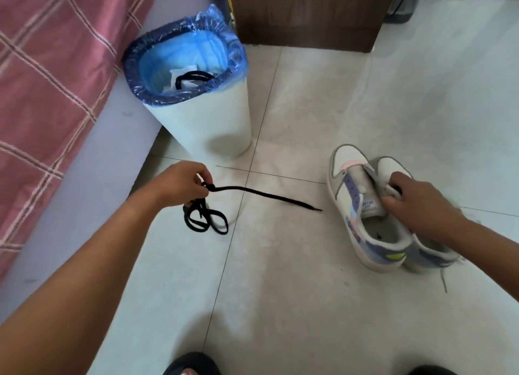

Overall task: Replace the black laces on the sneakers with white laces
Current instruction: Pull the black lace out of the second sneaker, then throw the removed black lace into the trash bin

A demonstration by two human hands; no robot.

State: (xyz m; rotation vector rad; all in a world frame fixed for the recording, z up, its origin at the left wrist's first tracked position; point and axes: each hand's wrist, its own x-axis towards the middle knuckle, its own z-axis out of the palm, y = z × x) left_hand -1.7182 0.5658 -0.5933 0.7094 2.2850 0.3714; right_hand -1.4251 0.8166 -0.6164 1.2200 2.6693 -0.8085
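Glossy floor tiles [309, 290]; crinkled plastic bin liner [236, 57]; checked cloth bedcover [50, 80].

Bright, even daylight; soft shadows beside the bin [196, 116]; slight blur; wide-angle bending at edges.

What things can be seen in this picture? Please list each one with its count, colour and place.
black lace: one, black, held by the left hand, loops hanging, one end stretched toward the sneakers
second black lace: one, black, inside the bin
sneakers: two, white, grey and purple, no laces visible, side by side at right
bin: one, white with blue bag, beside the bed
bed cover: one, pink checked, at left
cabinet: one, dark brown, behind the bin
floor: pale tiles
slippers: two, black, bottom edge
left hand: pinches the black lace
right hand: grips the sneakers' tongues
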